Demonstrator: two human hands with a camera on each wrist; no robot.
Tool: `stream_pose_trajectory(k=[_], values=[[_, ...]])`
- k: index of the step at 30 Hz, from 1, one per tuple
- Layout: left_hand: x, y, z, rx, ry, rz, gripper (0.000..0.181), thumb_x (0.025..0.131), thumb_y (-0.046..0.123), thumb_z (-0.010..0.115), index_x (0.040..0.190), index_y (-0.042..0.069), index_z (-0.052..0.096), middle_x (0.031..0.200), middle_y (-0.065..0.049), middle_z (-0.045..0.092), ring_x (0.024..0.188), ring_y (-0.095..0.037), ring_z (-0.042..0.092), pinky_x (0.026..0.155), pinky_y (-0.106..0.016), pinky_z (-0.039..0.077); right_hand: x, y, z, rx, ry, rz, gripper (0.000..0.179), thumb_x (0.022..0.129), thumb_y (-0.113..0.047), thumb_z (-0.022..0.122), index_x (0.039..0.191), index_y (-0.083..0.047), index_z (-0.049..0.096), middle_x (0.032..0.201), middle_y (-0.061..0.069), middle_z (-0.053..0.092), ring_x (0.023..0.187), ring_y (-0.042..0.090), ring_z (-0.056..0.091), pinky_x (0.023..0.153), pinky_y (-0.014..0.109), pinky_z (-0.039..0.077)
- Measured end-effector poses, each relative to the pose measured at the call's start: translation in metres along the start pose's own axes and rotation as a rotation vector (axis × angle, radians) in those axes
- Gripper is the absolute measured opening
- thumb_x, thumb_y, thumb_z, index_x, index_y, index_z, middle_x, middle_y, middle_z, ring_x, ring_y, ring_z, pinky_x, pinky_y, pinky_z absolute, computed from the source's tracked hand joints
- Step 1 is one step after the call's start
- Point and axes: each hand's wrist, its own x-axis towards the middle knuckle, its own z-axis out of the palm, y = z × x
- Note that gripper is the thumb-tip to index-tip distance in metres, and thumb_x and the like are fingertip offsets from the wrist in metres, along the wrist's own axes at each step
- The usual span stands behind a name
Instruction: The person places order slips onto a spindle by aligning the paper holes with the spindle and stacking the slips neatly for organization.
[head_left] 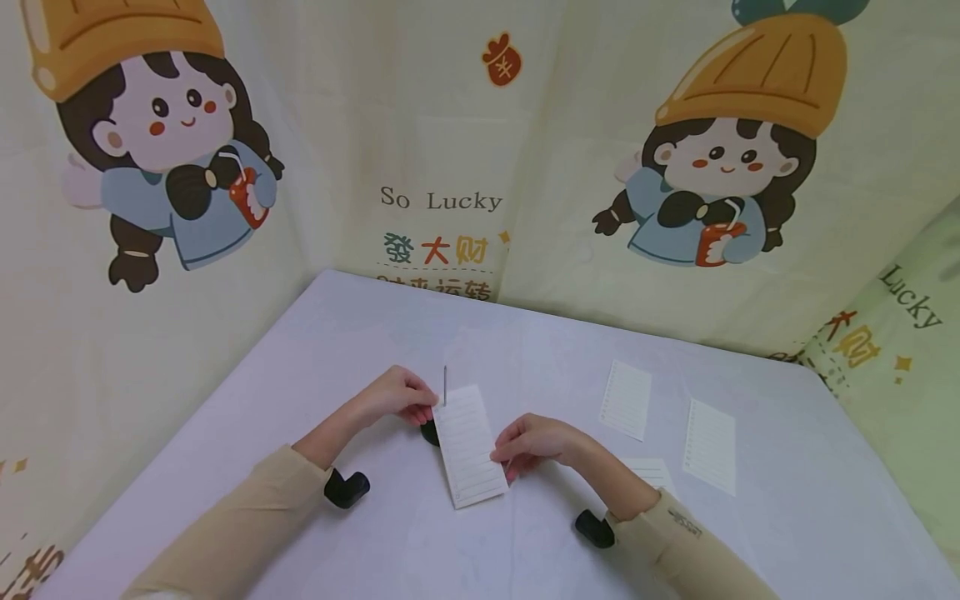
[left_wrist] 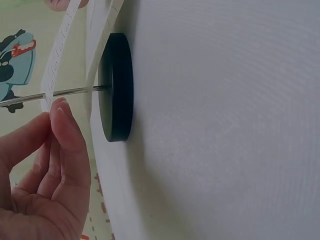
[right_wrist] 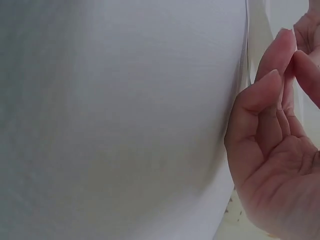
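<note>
My left hand (head_left: 396, 395) pinches the upper left corner of a white lined paper slip (head_left: 468, 446) between thumb and index finger. A thin metal rod (head_left: 445, 385) rises at the slip's top end; in the left wrist view it passes through the slip close to my fingertips. Lower on that rod another paper slip (left_wrist: 95, 69) sits near the round black base (left_wrist: 117, 90) of the bill spike. In the head view the held slip covers most of the base. At the slip's lower right edge, my right hand (head_left: 538, 439) pinches the paper with thumb and fingers.
Two lined slips (head_left: 626, 400) (head_left: 708, 446) lie flat on the white table (head_left: 555, 358) to the right. Another slip (head_left: 648, 472) lies partly beneath my right forearm. Black wrist devices (head_left: 347, 489) (head_left: 595, 529) hang under both forearms. A printed curtain (head_left: 555, 167) borders the table's back.
</note>
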Motion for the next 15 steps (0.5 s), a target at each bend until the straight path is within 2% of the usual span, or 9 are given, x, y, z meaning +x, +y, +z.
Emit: stream_pose_trajectory(k=[10,15], values=[[0.0052,-0.0066,0.005,0.06,0.009,-0.05,0.011,0.083,0.005,0.064,0.081,-0.005,0.066,0.062,-0.006,0.063,0.051,-0.01,0.058,0.052,-0.024,0.052,0.0062,0.0026,0.0054,-0.067,-0.003,0.029,0.01,0.08,-0.011,0.067,0.076,-0.002,0.067,0.06,0.002,0.063,0.05,0.009,0.059,0.043,0.018,0.038],[0.0054,-0.0079,0.0075,0.072,0.014,-0.054,0.011,0.082,0.005,0.064,0.081,-0.005,0.067,0.061,-0.006,0.062,0.049,-0.01,0.057,0.051,-0.024,0.052,0.0069,0.002,0.0063,-0.084,0.009,0.057,0.011,0.079,-0.011,0.068,0.076,-0.001,0.067,0.06,0.002,0.063,0.049,0.009,0.059,0.042,0.017,0.039]])
